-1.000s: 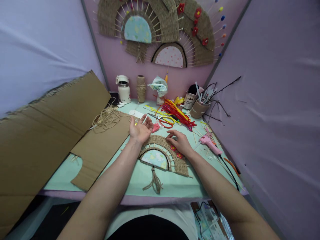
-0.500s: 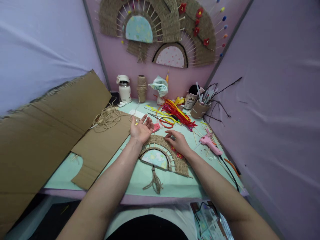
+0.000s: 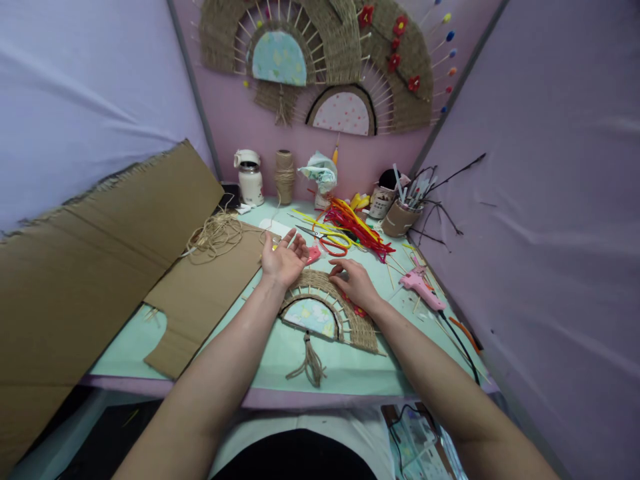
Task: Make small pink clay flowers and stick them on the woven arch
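A half-round woven twine fan (image 3: pixel 365 331) lies on the table, with a floral fabric half-circle (image 3: pixel 311 316) at its centre and a twine tassel (image 3: pixel 313 363) hanging toward the front edge. My left hand (image 3: pixel 286 261) is palm up above the fan's upper left, its fingers apart and nothing in it. Over the fan's upper right is my right hand (image 3: pixel 355 281), fingers loosely bent with a gap between thumb and fingertips; no held thing shows. Red flowers (image 3: pixel 359 311) on the fan are partly covered by that hand. Behind the left fingers sits a small pink object (image 3: pixel 313 255), partly hidden.
Scissors (image 3: pixel 327 239) and red and yellow pipe cleaners (image 3: pixel 357 227) lie behind my hands. A pink glue gun (image 3: pixel 423 291) with its cord rests at right. Cardboard (image 3: pixel 215 280) and loose twine (image 3: pixel 216 237) are at left. A white bottle (image 3: pixel 250 183) and twine spool (image 3: pixel 284 179) stand behind.
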`<state>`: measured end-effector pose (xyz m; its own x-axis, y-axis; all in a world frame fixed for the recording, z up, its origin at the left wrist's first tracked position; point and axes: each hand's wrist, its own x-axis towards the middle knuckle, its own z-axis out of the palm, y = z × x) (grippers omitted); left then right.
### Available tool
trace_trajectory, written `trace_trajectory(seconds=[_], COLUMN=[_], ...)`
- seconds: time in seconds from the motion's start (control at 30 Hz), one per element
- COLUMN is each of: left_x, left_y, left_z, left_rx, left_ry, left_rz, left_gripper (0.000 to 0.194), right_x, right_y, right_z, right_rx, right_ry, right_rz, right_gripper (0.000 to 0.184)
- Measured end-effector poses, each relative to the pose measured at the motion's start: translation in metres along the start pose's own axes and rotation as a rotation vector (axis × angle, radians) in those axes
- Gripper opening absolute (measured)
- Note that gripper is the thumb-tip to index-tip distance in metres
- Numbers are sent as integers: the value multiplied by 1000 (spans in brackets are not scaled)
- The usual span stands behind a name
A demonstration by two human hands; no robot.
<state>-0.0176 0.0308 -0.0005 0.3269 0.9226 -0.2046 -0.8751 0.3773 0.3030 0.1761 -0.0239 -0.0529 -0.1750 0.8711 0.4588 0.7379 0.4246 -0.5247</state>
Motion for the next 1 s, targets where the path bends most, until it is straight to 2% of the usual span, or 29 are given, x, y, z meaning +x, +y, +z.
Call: trace_trajectory(seconds=[0.23, 0.47, 0.6, 1.0], left_x=[0, -1, -1, 2], left_y=[0, 0, 0, 1], left_z=[0, 1, 1, -2], left_rx=[-15, -24, -30, -16], left_ry=[3, 15, 16, -2], left_rz=[1, 1, 2, -5], left_gripper=[56, 56, 56, 55], right_x=[-1, -4, -8, -12], right_y=[0, -2, -5, -10], right_z=[-1, -9, -12, -15], right_rx=[-4, 112, 135, -126], right_ry=[-1, 91, 56, -31], right_rz=[-7, 60, 71, -47], right_gripper=[26, 20, 22, 26])
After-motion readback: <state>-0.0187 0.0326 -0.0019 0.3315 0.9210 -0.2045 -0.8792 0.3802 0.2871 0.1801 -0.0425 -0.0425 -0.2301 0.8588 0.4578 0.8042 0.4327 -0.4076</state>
